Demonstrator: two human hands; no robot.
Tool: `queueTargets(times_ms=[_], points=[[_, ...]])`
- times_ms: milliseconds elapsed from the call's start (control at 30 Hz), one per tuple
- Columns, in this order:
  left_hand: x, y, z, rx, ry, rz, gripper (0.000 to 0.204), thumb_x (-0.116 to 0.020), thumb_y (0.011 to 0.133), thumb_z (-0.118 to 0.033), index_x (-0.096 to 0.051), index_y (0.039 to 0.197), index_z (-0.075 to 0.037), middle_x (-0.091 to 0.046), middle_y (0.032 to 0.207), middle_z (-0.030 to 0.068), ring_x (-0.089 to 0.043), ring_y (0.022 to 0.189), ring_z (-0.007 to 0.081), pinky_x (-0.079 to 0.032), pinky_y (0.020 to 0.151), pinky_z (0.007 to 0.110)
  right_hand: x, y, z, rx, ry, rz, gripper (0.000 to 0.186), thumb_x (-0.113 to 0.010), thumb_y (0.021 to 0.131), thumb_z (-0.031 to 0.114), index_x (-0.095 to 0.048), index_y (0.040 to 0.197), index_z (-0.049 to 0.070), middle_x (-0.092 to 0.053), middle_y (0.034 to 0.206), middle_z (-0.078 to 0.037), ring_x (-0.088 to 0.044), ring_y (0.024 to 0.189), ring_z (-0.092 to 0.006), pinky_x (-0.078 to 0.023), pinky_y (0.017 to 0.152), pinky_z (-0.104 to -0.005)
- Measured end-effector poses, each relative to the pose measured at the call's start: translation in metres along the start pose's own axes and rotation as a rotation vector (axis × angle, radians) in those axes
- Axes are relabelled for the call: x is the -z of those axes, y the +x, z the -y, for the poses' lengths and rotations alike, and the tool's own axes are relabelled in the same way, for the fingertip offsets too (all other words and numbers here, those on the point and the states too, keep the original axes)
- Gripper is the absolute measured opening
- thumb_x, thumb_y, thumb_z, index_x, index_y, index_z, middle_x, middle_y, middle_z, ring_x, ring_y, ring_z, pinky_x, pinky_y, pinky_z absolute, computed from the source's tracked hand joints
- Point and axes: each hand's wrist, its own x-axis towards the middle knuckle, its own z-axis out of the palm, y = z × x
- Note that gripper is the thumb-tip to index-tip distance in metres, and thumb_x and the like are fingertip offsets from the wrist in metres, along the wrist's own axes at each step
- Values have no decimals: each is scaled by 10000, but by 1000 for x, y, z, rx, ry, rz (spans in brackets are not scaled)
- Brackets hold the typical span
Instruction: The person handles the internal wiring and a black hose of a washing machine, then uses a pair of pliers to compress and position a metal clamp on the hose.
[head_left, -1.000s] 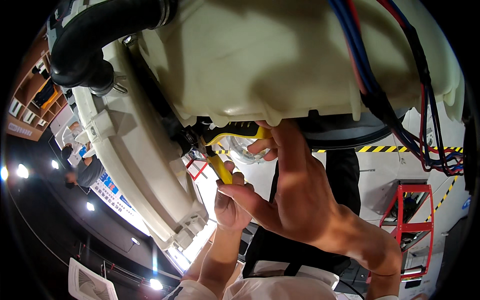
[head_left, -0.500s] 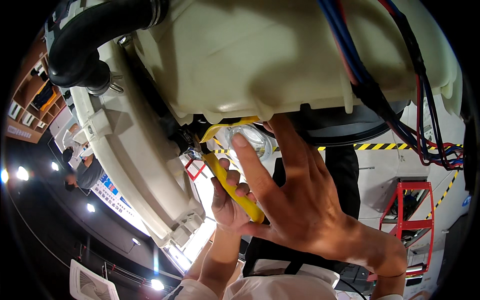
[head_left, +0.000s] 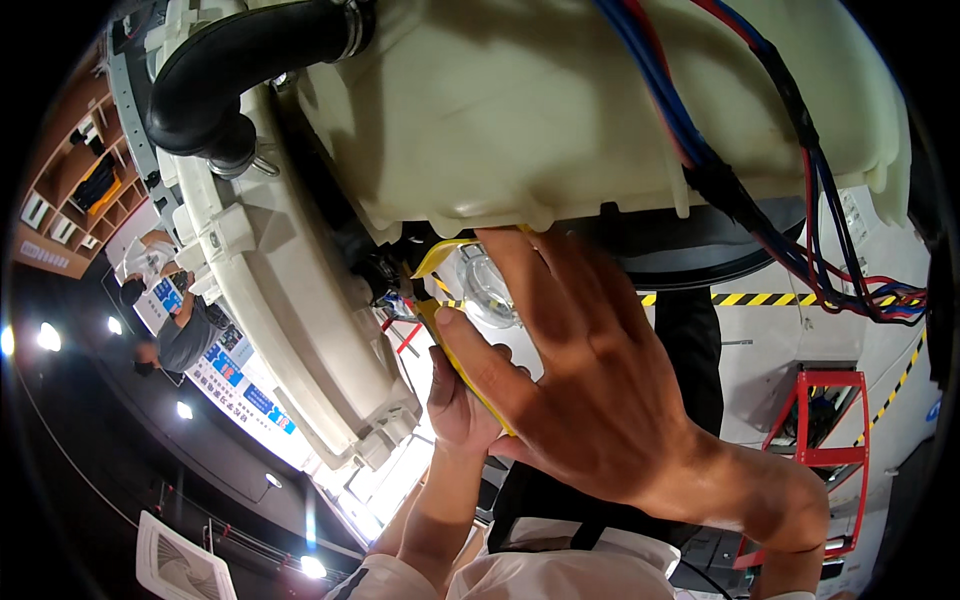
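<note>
- Head view: I see both my hands up under a big cream tub (head_left: 600, 120), and a yellow tool (head_left: 430, 316) that looks like pliers is between them.
- My left hand (head_left: 462, 415) is curled around the low handle of the tool, with the thumb up on one side.
- My right hand (head_left: 600, 370) has its fingers spread. One fingertip lies on the low handle, and its thumb is close to the bottom end of it.
- More fingers of that hand go up to the edge of the tub. Their tips are hidden, so I can't tell if they grip anything.
- The top handle (head_left: 432, 260) bends away from the low one, just under the tub.
- The tip of the tool is next to a small black part (head_left: 376, 280), between the tub and a long white piece (head_left: 310, 310). It's too dark to see if it bites on anything.
- Up on the left is a fat black hose (head_left: 250, 75).
- Red and blue wires (head_left: 700, 150) hang down in front of the tub on the right.
- Behind my fingers I see a clear round thing (head_left: 485, 290).
- A red rack (head_left: 832, 457) stands far off on the right.
</note>
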Motion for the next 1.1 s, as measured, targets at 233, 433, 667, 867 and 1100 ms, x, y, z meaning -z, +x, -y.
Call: queueTargets(times_ms=[233,433,667,867,1100], points=[[4,-1,2,11,-62,15,474,-352,951,-433,-362,1330,-147,-509,1191,141,-505,1072,269,-366,975,443,-1,3,-3,43,-15,-18,496,-759,567,172,-587,1019,65,-373,1263,-230,-453,1084,-405,-389,923,-498],[-6,8,8,0,-47,38,460,-358,955,-398,-366,1333,-136,-499,1216,112,-505,1068,235,-362,990,420,-4,1,-7,73,-12,-97,377,-699,610,111,-607,971,51,-398,1241,-218,-473,1062,-386,-409,917,-478],[-4,8,10,-44,-36,13,455,-364,954,-360,-366,1330,-105,-488,1242,119,-494,1098,244,-364,997,409,-2,-4,-8,80,-120,-123,366,-677,634,179,-604,971,56,-426,1207,-207,-478,1020,-392,-411,904,-486],[0,9,9,-63,-37,8,450,-370,953,-327,-365,1329,-79,-478,1264,125,-486,1124,253,-365,1004,400,-6,-3,-13,97,-136,-139,452,-700,604,236,-590,1003,54,-435,1170,-215,-454,1027,-404,-391,895,-496],[2,7,9,-110,-22,-11,445,-376,952,-290,-365,1326,-49,-467,1289,132,-475,1154,263,-367,1012,389,6,-2,-7,62,-71,-135,310,-655,627,120,-618,910,-3,-478,1130,-200,-431,1089,-377,-354,980,-445]])
